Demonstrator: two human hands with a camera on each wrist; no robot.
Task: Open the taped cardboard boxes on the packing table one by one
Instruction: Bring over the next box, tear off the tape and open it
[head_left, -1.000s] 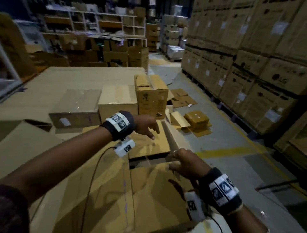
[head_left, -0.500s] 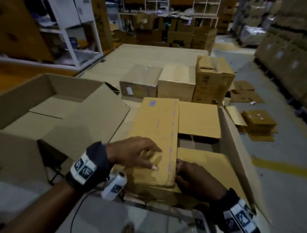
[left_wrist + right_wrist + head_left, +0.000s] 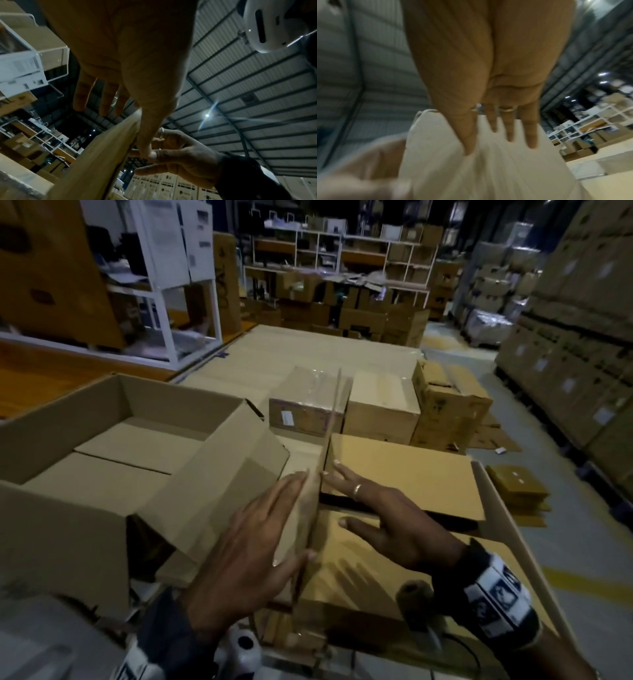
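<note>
Flap of the near box stood on edge between 2 flat, uncurled hands, left hand on its outer face, right hand inside, its long axis running away from the person.

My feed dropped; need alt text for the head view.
Both open hands, left hand and right hand, press flat against an upright brown cardboard flap of the near box. A large open cardboard box sits to the left.
</note>
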